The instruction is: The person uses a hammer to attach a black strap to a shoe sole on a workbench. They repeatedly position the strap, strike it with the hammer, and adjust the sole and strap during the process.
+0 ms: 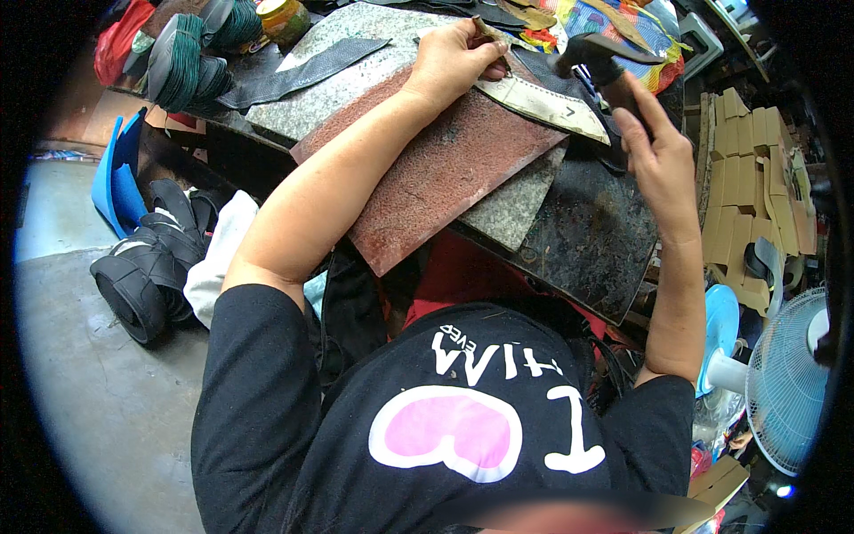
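My right hand [656, 153] is wrapped round the dark handle of a hammer [607, 55], its head raised over the far right of the work surface. My left hand [454, 64] is closed in a pinch on one end of a curved cream strip [550, 109], which has dark marks along its edge. That end looks folded or doubled under the fingers. The rest of the strip lies toward the right, across the corner of a reddish stone slab [445, 173]. The hammer head is apart from the strip.
Beneath the red slab lies a grey speckled slab [511, 209] on a black worktable [592, 231]. A dark textured strip [307, 73] and green cord coils [182, 80] are at the far left. Stacked cardboard pieces [756, 169] and a fan [790, 378] stand at right; black rolls [138, 280] at left.
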The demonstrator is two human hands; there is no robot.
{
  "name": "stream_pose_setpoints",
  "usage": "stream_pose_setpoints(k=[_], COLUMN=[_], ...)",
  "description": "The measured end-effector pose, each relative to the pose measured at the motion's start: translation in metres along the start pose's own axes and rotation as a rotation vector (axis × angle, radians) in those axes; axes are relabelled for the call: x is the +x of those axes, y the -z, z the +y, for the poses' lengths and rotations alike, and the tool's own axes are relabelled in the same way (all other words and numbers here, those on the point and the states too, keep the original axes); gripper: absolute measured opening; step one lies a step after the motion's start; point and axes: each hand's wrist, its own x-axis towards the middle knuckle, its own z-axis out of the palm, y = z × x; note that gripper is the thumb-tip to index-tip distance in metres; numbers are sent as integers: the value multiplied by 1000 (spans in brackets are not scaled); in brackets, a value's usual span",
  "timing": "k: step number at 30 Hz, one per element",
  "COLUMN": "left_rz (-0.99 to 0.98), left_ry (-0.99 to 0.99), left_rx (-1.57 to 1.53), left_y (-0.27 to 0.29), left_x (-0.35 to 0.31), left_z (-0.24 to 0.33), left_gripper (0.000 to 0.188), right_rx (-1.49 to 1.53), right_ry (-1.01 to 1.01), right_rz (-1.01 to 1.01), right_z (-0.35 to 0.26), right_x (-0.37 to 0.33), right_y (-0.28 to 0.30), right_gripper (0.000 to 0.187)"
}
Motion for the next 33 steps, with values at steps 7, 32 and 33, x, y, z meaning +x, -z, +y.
stream_pose_setpoints(k=[7, 32, 33], left_rz=[-4, 7, 23], left_ry=[-156, -325, -162], left_rx=[197, 532, 258], left_y=[-3, -7, -7], left_x=[-5, -10, -8], left_z=[6, 12, 10], left_gripper=[22, 18, 17], right_rx=[77, -190, -187], right_ry=[14, 54, 40], right_rz=[12, -30, -17], right_z=[-4, -4, -4], right_x=[-2, -14, -16], right_y=[1, -26, -29], right_gripper=[45, 43, 43])
